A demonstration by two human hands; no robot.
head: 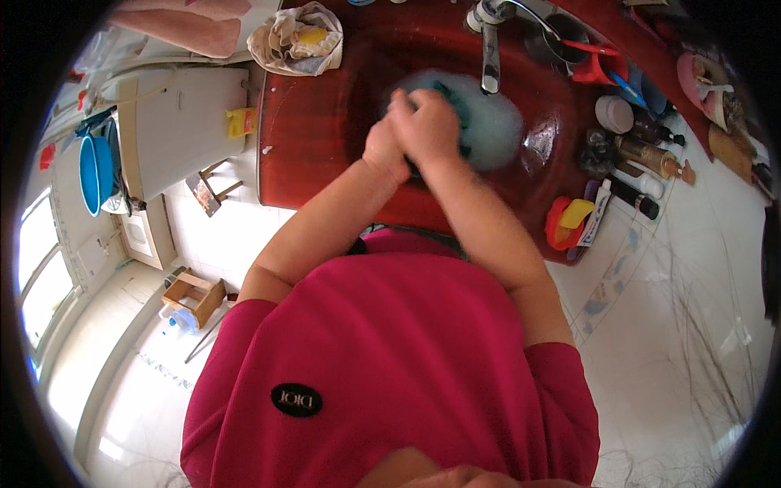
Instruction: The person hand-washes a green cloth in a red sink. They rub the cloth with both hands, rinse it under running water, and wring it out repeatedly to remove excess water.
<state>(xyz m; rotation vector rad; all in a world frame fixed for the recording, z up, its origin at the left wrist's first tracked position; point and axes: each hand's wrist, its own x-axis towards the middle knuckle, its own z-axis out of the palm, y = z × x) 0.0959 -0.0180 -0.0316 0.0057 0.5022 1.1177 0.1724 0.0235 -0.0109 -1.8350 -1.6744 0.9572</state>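
My left hand (384,143) and my right hand (432,122) are pressed together, slightly blurred, over a dark red washbasin (360,122). The right hand lies over the left and hides most of its fingers. Cloudy, sudsy water (497,128) fills the bottom of the bowl. Just beyond the right hand, a dark green cloth (450,97) shows in the suds. Something dark also shows between the wrists, but whether cloth is gripped between my palms is hidden. A chrome faucet (490,61) reaches over the water, to the right of my hands.
A cloth bag (296,39) with a yellow item sits at the basin's left rear. Along the right rim stand a white jar (614,114), several bottles (647,155), a toothpaste tube (595,210) and a red holder (560,222). A white cabinet (183,116) stands at left.
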